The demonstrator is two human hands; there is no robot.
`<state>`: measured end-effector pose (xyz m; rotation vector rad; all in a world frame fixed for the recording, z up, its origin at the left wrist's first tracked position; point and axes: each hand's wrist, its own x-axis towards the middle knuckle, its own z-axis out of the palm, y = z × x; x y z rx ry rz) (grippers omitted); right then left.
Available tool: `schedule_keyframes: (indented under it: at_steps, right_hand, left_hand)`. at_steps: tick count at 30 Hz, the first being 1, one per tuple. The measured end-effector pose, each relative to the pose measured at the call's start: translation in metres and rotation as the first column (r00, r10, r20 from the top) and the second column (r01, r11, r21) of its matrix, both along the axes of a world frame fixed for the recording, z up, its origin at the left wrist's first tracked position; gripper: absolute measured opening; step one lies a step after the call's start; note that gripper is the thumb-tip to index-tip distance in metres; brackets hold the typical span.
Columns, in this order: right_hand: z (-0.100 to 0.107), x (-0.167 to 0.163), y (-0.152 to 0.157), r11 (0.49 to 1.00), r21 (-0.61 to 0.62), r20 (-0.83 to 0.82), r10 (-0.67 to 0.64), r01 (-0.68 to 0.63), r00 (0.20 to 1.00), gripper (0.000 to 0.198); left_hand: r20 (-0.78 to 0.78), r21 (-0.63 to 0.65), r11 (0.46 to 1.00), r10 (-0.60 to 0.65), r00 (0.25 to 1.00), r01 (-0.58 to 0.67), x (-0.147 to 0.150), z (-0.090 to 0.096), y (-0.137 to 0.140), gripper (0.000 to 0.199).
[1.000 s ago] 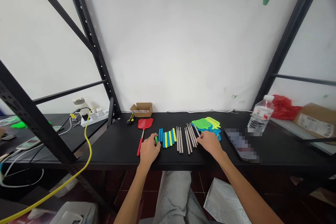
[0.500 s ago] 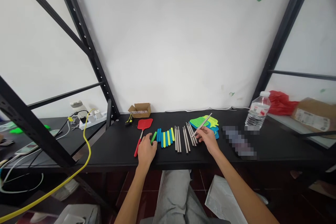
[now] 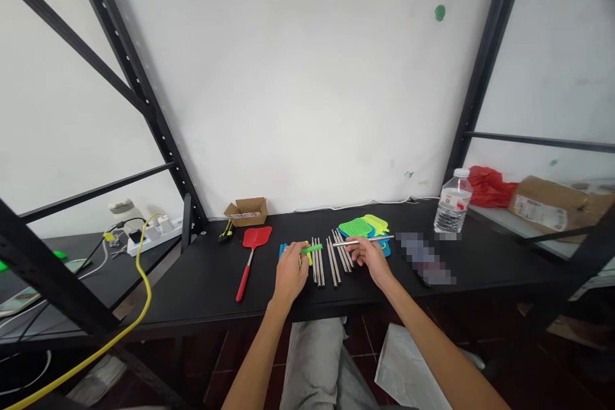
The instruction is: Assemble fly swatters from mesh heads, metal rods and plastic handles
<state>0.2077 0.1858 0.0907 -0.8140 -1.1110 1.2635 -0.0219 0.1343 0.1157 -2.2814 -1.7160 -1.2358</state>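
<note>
My left hand (image 3: 291,269) is closed on a green handle grip (image 3: 313,248), a short tube pointing right. My right hand (image 3: 369,257) pinches a thin metal rod (image 3: 340,244) held nearly level, its left end close to the green grip but apart from it. Below lie several metal rods (image 3: 319,266) side by side. Blue and yellow grips (image 3: 282,248) are partly hidden behind my left hand. Green, yellow and blue fly swatter heads (image 3: 356,227) are piled beyond my right hand. A whole fly swatter (image 3: 244,283) with red head and red grip lies to the left.
A small open cardboard box (image 3: 250,213) and a yellow-black tool (image 3: 225,233) sit at the back left. A water bottle (image 3: 453,202) stands at right, near a blurred-out dark object (image 3: 425,261). A yellow cable (image 3: 148,288) hangs by the left rack post.
My left hand has lifted the green grip from the row and brought it right. My right hand has turned the rod from slanted to nearly level. The view has shifted slightly.
</note>
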Motion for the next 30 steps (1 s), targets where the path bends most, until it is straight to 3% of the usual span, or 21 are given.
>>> schedule_keyframes:
  at_steps: [6,15,30]
  right_hand:
    - [0.001,0.001,-0.002,0.999,0.032,-0.054,-0.019,0.021,0.998,0.03]
    - [-0.003,0.002,-0.001,0.999,0.017,-0.06,-0.046,0.047,0.997,0.026]
    - [-0.003,0.0,-0.003,0.997,0.067,0.023,-0.026,0.025,0.999,0.032]
  left_hand:
    - [-0.072,0.018,0.997,-0.076,0.995,0.077,0.02,-0.003,0.001,0.032]
    - [-0.09,0.031,0.998,-0.059,0.994,0.062,0.018,-0.005,-0.003,0.031]
    - [-0.04,0.004,0.99,-0.138,0.99,0.138,0.017,-0.005,-0.005,0.036]
